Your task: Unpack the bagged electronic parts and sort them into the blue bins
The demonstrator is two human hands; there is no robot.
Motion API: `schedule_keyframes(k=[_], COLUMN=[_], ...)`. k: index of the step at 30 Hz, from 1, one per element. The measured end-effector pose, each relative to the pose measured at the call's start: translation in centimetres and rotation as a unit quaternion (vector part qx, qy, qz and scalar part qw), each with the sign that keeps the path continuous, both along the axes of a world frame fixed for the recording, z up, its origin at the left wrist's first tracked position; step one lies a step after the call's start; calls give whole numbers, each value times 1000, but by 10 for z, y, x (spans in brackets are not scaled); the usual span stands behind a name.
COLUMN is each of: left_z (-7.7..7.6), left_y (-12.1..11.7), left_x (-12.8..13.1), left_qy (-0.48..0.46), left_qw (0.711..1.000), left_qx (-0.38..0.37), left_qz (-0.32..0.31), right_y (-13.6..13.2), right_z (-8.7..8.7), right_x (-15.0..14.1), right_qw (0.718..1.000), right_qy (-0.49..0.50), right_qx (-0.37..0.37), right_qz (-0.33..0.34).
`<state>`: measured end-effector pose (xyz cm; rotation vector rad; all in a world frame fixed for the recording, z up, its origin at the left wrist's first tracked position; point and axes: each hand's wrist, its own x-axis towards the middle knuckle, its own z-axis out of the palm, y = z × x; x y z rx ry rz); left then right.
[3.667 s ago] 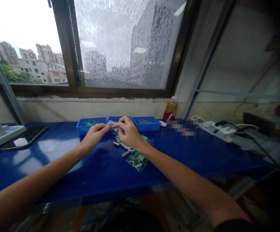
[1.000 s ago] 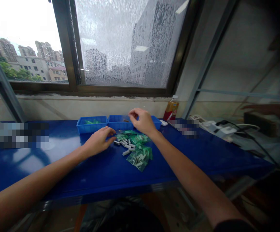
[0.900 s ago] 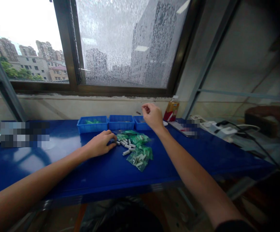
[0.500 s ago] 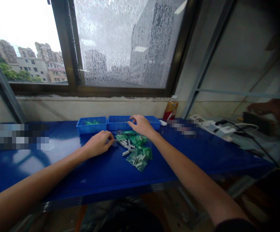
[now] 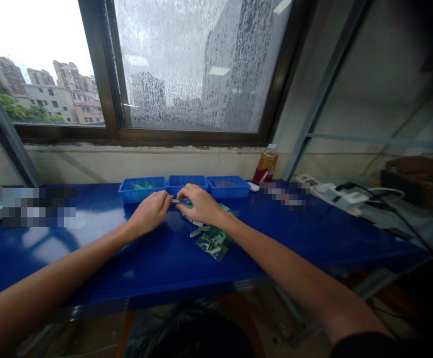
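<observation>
My left hand [image 5: 152, 213] is closed, its thumb and fingertips pinching a small pale, see-through piece [image 5: 175, 201] that looks like a clear plastic bag. Facing it, my right hand [image 5: 198, 205] has its thumb and fingers curled together at the other side of this piece; anything else inside its grip is hidden. Below the right hand lie several silvery metal cylinders [image 5: 194, 232]. Green-tinted clear bags [image 5: 222, 233] are heaped under and beside the right wrist, partly covered by it. In front of the heap, one bag [image 5: 212, 244] holds several such cylinders.
Along the wall stand a left blue bin [image 5: 124, 198] with green pieces, a middle blue bin [image 5: 186, 178] and a right blue bin [image 5: 228, 193]. A drink bottle [image 5: 266, 166], a white object [image 5: 254, 187] and power strips with cables [image 5: 353, 200] are further right on the blue table [image 5: 157, 271].
My right hand has come from over the middle bin down and left to meet my left hand. My left hand has risen slightly, lifting the pale piece off the tabletop area.
</observation>
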<state>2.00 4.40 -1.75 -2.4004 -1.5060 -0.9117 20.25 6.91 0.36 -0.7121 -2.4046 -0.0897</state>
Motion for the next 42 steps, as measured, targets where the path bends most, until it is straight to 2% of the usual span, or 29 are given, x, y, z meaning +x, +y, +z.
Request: schedule_keyframes(k=[6, 11, 18, 24, 27, 36, 42], left_z=[7, 7, 3, 6, 7, 4, 4], left_y=[-9, -12, -7, -10, -12, -11, -9], left_x=[3, 6, 4, 4, 6, 6, 5], left_qy=[-49, -93, -92, -83, -85, -110, -95], left_qw=[997, 992, 993, 994, 994, 991, 995], left_qx=[-46, -22, -9, -40, -50, -22, -15], left_qz=[-33, -84, -70, -57, -54, -76, -40], right_y=[0, 3, 1, 1, 1, 1, 0], right_z=[-3, -2, -4, -4, -4, -3, -5], right_x=[-2, -3, -4, -3, -3, -5, -3], right_qw=[1000, 999, 999, 999, 999, 1000, 997], right_qy=[20, 22, 40, 41, 40, 23, 77], right_qx=[-1, -11, -15, -4, 4, -11, -15], right_qz=[-1, -21, -4, 19, 15, -2, 16])
